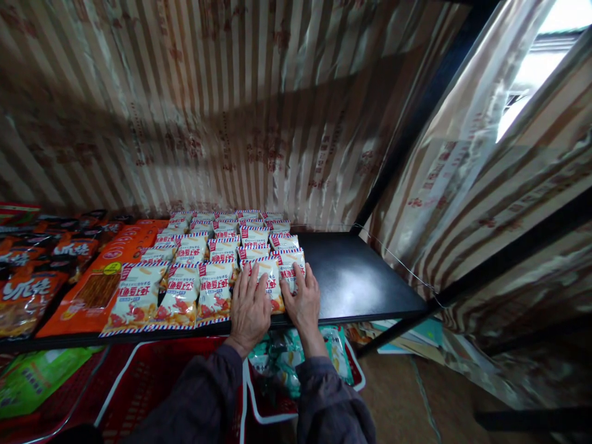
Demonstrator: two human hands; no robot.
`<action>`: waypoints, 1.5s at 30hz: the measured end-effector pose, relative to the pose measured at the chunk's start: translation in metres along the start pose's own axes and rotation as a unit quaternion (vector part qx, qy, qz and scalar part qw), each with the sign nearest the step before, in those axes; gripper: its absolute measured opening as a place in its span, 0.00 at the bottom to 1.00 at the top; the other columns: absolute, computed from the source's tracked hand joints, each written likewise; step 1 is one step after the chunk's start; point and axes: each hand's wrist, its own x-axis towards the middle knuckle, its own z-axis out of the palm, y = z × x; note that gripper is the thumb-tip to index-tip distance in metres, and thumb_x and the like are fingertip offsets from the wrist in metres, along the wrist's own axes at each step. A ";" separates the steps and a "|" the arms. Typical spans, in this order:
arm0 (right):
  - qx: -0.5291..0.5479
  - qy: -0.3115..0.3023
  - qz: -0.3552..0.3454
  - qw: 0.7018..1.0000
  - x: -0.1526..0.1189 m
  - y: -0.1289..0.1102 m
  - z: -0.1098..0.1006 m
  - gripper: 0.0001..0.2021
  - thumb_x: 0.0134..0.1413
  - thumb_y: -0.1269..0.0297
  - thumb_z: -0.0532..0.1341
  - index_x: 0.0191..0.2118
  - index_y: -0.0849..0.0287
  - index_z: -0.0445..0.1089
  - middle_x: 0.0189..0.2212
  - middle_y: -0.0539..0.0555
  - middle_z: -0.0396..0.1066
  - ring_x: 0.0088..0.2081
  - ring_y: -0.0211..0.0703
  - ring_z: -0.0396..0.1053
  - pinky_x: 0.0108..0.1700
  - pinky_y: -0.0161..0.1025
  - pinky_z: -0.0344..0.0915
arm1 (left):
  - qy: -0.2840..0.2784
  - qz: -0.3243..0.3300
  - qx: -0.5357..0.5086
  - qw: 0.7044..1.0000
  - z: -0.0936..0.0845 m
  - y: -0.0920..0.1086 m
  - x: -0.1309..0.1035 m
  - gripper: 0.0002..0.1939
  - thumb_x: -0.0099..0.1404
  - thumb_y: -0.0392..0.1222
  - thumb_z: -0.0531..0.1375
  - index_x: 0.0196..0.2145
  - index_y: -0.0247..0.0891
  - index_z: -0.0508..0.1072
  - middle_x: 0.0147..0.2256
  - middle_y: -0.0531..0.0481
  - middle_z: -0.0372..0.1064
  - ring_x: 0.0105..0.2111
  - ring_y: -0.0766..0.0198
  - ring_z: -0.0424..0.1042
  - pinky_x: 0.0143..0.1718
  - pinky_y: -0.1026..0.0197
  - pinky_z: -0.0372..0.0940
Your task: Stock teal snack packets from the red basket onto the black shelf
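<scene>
Several white snack packets [214, 290] with red lettering and striped edges stand in rows on a black shelf [365, 277]. My left hand [250, 308] lies with spread fingers against the front of a packet [272, 277] in the front row. My right hand [303, 301] rests on the rightmost front packet [287, 262], its thumb and fingers apart. Neither hand is wrapped round a packet. The fingers cover parts of both packets.
Orange packets [99, 287] and black-and-orange packets [28, 293] lie further left. Below are red baskets [171, 370], one with green packets [335, 351]. Striped curtains [259, 111] hang behind; a black post [393, 160] and thin wire stand at the right.
</scene>
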 end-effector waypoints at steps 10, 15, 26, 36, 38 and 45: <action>-0.007 -0.018 0.005 1.000 0.000 -0.001 -0.001 0.25 0.58 0.54 0.54 0.59 0.57 0.59 0.60 0.65 0.54 0.58 0.56 0.56 0.52 0.53 0.61 | 0.017 -0.011 -0.038 0.999 0.001 -0.002 0.000 0.24 0.63 0.39 0.54 0.56 0.34 0.62 0.64 0.38 0.43 0.65 0.46 0.38 0.60 0.39 0.49; -0.005 -0.022 -0.002 1.000 0.000 -0.003 -0.001 0.24 0.59 0.54 0.52 0.59 0.57 0.58 0.61 0.65 0.53 0.60 0.57 0.53 0.53 0.55 0.60 | 0.039 -0.028 -0.051 0.998 -0.001 -0.001 0.001 0.24 0.63 0.38 0.55 0.57 0.36 0.63 0.65 0.39 0.41 0.65 0.46 0.39 0.60 0.39 0.49; 0.013 -0.017 -0.002 1.000 0.000 -0.004 0.000 0.24 0.58 0.56 0.54 0.59 0.56 0.59 0.61 0.62 0.53 0.59 0.55 0.55 0.54 0.53 0.59 | 0.048 -0.041 -0.024 0.998 0.001 -0.001 -0.001 0.24 0.62 0.37 0.55 0.57 0.34 0.62 0.65 0.36 0.42 0.65 0.45 0.39 0.60 0.38 0.48; 0.016 -0.019 0.019 0.999 -0.001 -0.006 -0.003 0.23 0.57 0.56 0.54 0.57 0.58 0.61 0.60 0.64 0.56 0.58 0.55 0.57 0.53 0.51 0.60 | 0.043 -0.055 -0.025 0.997 0.003 -0.002 -0.002 0.24 0.64 0.37 0.53 0.58 0.36 0.61 0.66 0.39 0.38 0.65 0.47 0.39 0.61 0.40 0.48; 0.015 -0.021 0.022 0.999 0.000 -0.007 -0.004 0.23 0.57 0.56 0.54 0.57 0.58 0.61 0.60 0.64 0.56 0.58 0.55 0.57 0.53 0.52 0.60 | 0.040 -0.054 -0.024 0.997 0.003 -0.002 -0.002 0.24 0.64 0.37 0.53 0.58 0.36 0.61 0.66 0.39 0.37 0.65 0.47 0.38 0.61 0.40 0.48; 0.007 -0.023 0.026 0.999 -0.001 -0.005 -0.003 0.25 0.57 0.55 0.55 0.58 0.58 0.60 0.60 0.64 0.55 0.59 0.55 0.55 0.54 0.52 0.59 | 0.051 -0.023 -0.002 0.998 -0.001 0.000 -0.001 0.26 0.63 0.38 0.55 0.59 0.36 0.60 0.66 0.38 0.36 0.65 0.45 0.40 0.60 0.39 0.49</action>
